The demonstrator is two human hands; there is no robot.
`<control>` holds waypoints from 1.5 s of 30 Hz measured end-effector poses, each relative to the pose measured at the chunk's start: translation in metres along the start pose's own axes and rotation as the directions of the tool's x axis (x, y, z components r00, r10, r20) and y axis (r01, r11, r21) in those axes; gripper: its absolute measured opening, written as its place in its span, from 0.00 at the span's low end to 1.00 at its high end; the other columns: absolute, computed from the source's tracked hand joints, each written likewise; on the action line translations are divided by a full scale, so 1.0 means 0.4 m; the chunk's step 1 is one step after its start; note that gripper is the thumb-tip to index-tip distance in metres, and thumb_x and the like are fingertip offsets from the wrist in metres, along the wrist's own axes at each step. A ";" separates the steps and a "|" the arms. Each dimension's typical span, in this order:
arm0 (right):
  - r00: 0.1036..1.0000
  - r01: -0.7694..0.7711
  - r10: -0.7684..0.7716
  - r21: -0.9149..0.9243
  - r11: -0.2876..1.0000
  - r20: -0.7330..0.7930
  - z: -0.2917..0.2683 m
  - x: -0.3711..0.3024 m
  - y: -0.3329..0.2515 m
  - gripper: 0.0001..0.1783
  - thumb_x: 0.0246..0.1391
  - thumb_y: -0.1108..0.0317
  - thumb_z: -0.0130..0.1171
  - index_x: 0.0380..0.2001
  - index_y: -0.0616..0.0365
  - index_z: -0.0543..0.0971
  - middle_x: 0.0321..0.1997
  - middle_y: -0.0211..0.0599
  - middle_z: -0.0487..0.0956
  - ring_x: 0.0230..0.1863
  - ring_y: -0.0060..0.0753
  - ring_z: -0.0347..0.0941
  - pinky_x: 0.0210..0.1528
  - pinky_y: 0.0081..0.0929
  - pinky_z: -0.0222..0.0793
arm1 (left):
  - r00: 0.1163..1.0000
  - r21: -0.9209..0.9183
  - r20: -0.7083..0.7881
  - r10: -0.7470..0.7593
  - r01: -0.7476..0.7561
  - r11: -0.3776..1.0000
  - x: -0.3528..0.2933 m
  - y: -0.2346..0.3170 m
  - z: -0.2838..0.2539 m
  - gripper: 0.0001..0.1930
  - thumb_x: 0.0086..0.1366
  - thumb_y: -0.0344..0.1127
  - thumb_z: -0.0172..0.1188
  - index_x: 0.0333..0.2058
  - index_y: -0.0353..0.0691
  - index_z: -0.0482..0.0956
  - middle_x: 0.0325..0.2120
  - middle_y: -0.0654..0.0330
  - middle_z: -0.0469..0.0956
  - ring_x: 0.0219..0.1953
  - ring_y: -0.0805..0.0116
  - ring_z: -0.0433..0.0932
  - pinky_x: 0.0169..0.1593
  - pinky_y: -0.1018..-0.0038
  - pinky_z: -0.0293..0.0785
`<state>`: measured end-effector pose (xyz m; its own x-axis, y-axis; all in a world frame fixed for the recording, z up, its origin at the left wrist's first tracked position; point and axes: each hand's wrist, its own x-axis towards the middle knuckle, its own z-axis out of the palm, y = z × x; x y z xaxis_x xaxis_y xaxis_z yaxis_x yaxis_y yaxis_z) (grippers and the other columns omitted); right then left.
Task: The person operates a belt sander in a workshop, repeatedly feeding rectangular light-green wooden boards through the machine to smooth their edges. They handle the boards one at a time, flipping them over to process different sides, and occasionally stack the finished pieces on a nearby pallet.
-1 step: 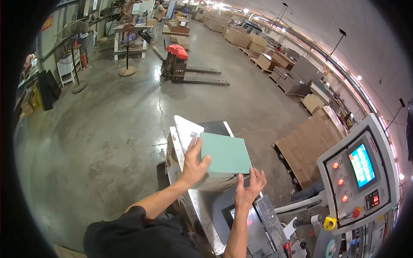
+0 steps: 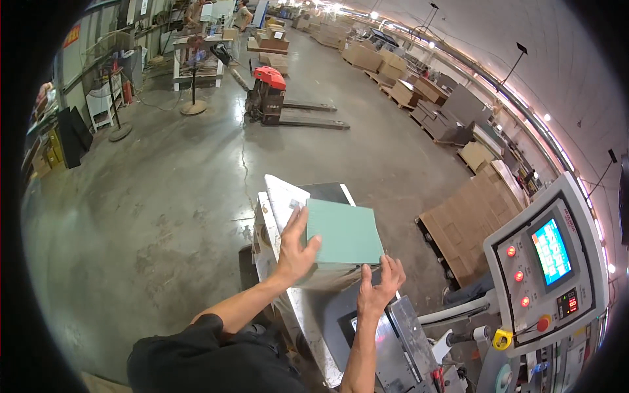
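Observation:
A stack of pale green rectangular panels (image 2: 344, 230) stands on a white-edged work surface (image 2: 304, 314). My left hand (image 2: 296, 247) lies along the stack's left side, its fingers stretched away from me and its thumb spread over the top panel's edge. At the near right corner, my right hand (image 2: 380, 286) has its fingertips against the edge, with thumb and fingers apart. Neither hand is wrapped round a panel. Just beyond my left fingertips is a white printed paper sheet (image 2: 280, 193). The lower part of the stack is partly hidden by my hands.
A machine control panel (image 2: 547, 265) with a lit screen and red buttons stands close on the right. Cardboard-covered goods (image 2: 468, 229) sit on a pallet beyond. Ahead on the concrete floor is a red pallet jack (image 2: 268, 98). Pedestal fans (image 2: 193, 108) stand at the left.

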<state>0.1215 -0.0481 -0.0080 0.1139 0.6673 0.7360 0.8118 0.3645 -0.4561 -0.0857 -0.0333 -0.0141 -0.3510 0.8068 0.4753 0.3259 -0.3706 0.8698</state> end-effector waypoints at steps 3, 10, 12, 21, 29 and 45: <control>0.973 -0.224 0.231 0.327 0.918 0.018 -0.021 -0.020 -0.030 0.23 0.54 0.74 0.69 0.53 0.63 0.78 0.53 0.39 0.79 0.56 0.40 0.74 0.61 0.37 0.69 | 0.993 -0.170 -0.023 0.118 -0.120 0.978 -0.006 0.052 -0.018 0.34 0.63 0.29 0.59 0.68 0.28 0.63 0.68 0.37 0.62 0.73 0.44 0.58 0.74 0.60 0.52; 0.677 -0.370 0.736 0.873 0.316 0.021 -0.198 -0.248 0.011 0.22 0.60 0.76 0.63 0.57 0.63 0.72 0.53 0.37 0.78 0.45 0.27 0.77 0.42 0.24 0.76 | 0.862 -0.312 0.291 0.415 -0.325 0.893 -0.133 0.212 0.072 0.30 0.65 0.24 0.57 0.66 0.25 0.65 0.67 0.35 0.64 0.71 0.39 0.62 0.72 0.56 0.56; 0.521 -0.459 0.853 0.847 0.266 0.014 -0.255 -0.384 0.046 0.22 0.60 0.77 0.62 0.57 0.62 0.72 0.53 0.36 0.78 0.45 0.27 0.77 0.42 0.24 0.76 | 0.809 -0.292 0.431 0.400 -0.295 0.910 -0.222 0.183 0.111 0.31 0.63 0.24 0.58 0.65 0.25 0.65 0.66 0.34 0.64 0.70 0.37 0.62 0.71 0.54 0.57; 0.083 -0.552 0.895 0.728 0.407 -0.437 -0.395 -0.718 0.049 0.24 0.58 0.77 0.65 0.57 0.66 0.73 0.45 0.36 0.79 0.42 0.25 0.77 0.42 0.25 0.77 | 0.272 -0.251 0.922 0.277 -0.124 0.960 -0.553 0.002 0.318 0.32 0.64 0.31 0.61 0.65 0.26 0.66 0.65 0.31 0.64 0.73 0.35 0.53 0.72 0.48 0.48; 0.045 -0.728 0.734 0.481 0.489 -0.677 -0.388 -0.708 0.117 0.31 0.58 0.72 0.67 0.63 0.66 0.67 0.56 0.42 0.72 0.51 0.30 0.73 0.50 0.28 0.75 | 0.059 -0.338 0.917 0.395 -0.413 0.846 -0.501 0.010 0.375 0.43 0.51 0.43 0.77 0.65 0.37 0.71 0.70 0.37 0.58 0.75 0.36 0.46 0.71 0.42 0.47; 0.423 -0.906 0.653 -0.273 0.324 -0.628 -0.162 -0.657 0.070 0.54 0.51 0.65 0.71 0.74 0.68 0.51 0.77 0.66 0.47 0.71 0.71 0.50 0.68 0.61 0.51 | -0.011 -0.549 0.792 0.610 -0.450 0.704 -0.501 -0.068 0.441 0.24 0.62 0.32 0.67 0.57 0.39 0.80 0.65 0.45 0.70 0.73 0.45 0.58 0.71 0.48 0.47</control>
<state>0.1515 -0.2552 -0.1818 0.9380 0.1122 0.3280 0.3164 -0.6639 -0.6776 0.1308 -0.1036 -0.1565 0.8981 0.1296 0.4202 -0.0941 -0.8768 0.4715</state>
